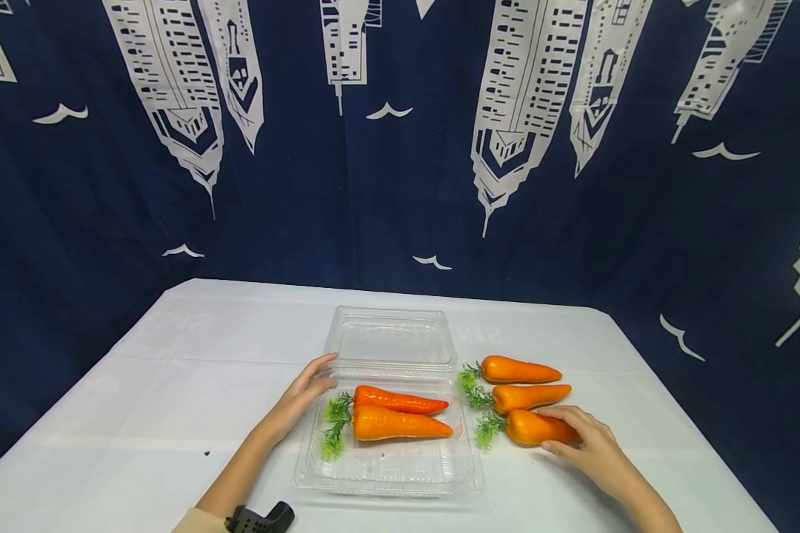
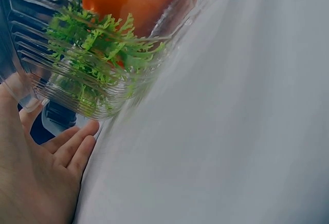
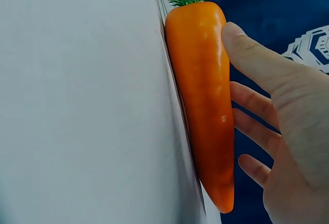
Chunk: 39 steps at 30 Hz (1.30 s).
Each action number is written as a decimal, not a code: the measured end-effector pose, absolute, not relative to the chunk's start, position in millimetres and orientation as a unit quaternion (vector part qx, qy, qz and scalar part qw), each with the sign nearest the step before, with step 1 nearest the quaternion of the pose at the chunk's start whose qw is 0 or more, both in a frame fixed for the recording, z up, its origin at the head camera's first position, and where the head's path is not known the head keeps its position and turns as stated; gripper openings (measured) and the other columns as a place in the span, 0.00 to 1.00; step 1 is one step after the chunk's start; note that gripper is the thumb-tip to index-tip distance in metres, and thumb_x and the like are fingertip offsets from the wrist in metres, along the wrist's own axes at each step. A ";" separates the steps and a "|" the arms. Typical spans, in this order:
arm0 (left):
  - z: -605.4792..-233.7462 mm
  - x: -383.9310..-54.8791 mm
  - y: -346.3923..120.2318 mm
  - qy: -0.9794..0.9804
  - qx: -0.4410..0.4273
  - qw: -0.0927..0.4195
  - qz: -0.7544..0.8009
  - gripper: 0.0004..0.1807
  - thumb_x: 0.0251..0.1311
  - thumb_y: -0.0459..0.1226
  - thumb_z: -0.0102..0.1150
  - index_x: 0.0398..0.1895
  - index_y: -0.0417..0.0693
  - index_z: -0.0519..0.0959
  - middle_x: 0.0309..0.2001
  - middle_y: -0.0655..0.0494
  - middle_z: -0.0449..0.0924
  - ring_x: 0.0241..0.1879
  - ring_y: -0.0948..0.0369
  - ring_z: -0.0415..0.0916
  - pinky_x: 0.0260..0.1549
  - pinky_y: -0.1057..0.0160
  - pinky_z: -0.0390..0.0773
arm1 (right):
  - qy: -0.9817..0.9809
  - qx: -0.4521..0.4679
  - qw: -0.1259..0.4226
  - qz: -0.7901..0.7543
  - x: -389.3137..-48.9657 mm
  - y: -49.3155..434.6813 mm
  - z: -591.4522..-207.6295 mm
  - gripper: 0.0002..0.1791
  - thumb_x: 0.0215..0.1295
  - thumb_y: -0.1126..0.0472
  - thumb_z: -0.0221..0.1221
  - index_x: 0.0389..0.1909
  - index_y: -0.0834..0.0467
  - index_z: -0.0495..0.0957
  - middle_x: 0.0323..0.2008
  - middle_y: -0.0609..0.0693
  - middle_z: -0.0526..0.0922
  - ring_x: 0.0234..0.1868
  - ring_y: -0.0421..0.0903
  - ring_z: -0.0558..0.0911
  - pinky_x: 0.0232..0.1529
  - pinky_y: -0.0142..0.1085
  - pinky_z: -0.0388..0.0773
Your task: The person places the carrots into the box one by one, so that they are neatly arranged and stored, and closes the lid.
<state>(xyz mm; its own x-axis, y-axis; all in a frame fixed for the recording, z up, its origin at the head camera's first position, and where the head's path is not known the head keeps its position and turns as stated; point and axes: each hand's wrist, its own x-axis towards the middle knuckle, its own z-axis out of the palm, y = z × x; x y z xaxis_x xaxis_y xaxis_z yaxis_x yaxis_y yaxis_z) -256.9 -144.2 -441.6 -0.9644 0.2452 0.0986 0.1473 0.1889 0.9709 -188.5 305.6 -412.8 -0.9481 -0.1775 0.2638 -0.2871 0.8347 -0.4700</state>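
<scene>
My right hand (image 1: 594, 448) is at the nearest of three orange carrots on the table's right side. Its thumb and fingers lie on either side of that carrot (image 3: 200, 80), which has a green leafy top. My left hand (image 1: 298, 402) rests its fingers along the left edge of an open clear plastic container (image 1: 413, 477), near the hinge. Inside lie a red-orange carrot (image 1: 400, 400) and an orange carrot (image 1: 400, 424), side by side. Through the ribbed clear wall, their green leaves (image 2: 103, 49) show in the left wrist view.
The container's raised lid (image 1: 392, 337) lies back behind the base. Two more carrots, a far one (image 1: 521, 369) and a middle one (image 1: 532, 397), lie right of it. A navy patterned curtain (image 1: 347, 200) hangs behind the white table (image 1: 173, 414).
</scene>
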 end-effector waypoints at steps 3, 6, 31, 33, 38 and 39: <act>-441.4 -256.8 -144.7 0.770 0.127 0.038 0.624 0.26 0.63 0.44 0.46 0.66 0.61 0.58 0.68 0.49 0.54 0.68 0.48 0.52 0.64 0.40 0.53 | -0.951 0.125 0.108 0.263 -189.5 306.0 -413.9 0.25 0.51 0.47 0.63 0.50 0.50 0.75 0.50 0.49 0.77 0.51 0.54 0.71 0.51 0.54 0.60; -440.9 -256.9 -145.3 0.768 0.128 0.038 0.626 0.26 0.63 0.45 0.46 0.65 0.64 0.59 0.68 0.49 0.54 0.68 0.49 0.53 0.64 0.41 0.53 | -0.949 0.128 0.107 0.267 -190.8 305.8 -414.3 0.24 0.50 0.48 0.64 0.49 0.50 0.75 0.49 0.50 0.77 0.52 0.55 0.71 0.51 0.54 0.60; -441.4 -257.1 -144.6 0.765 0.129 0.043 0.629 0.25 0.63 0.44 0.46 0.64 0.66 0.59 0.68 0.49 0.53 0.68 0.49 0.52 0.64 0.41 0.53 | -0.956 0.088 0.041 0.277 -192.3 312.0 -419.1 0.28 0.50 0.47 0.63 0.53 0.51 0.71 0.53 0.55 0.75 0.57 0.61 0.69 0.52 0.60 0.60; -441.7 -257.2 -144.7 0.765 0.127 0.044 0.630 0.25 0.63 0.44 0.46 0.64 0.66 0.59 0.68 0.50 0.53 0.68 0.49 0.52 0.64 0.42 0.53 | -0.956 0.086 0.037 0.277 -192.2 311.9 -418.7 0.28 0.51 0.47 0.63 0.53 0.51 0.71 0.54 0.55 0.75 0.57 0.60 0.69 0.51 0.60 0.61; -442.3 -257.2 -145.1 0.763 0.134 0.046 0.631 0.25 0.64 0.44 0.45 0.65 0.64 0.58 0.68 0.49 0.53 0.68 0.50 0.52 0.64 0.43 0.54 | -0.955 0.089 0.034 0.281 -191.2 311.9 -419.1 0.28 0.51 0.49 0.63 0.54 0.52 0.71 0.53 0.54 0.75 0.57 0.59 0.70 0.52 0.60 0.64; -442.4 -257.3 -145.1 0.763 0.136 0.045 0.631 0.25 0.64 0.44 0.45 0.65 0.64 0.58 0.68 0.49 0.53 0.68 0.50 0.52 0.64 0.43 0.54 | -0.955 0.090 0.035 0.282 -191.3 312.0 -419.4 0.28 0.52 0.49 0.63 0.54 0.52 0.70 0.53 0.54 0.75 0.57 0.59 0.70 0.53 0.60 0.65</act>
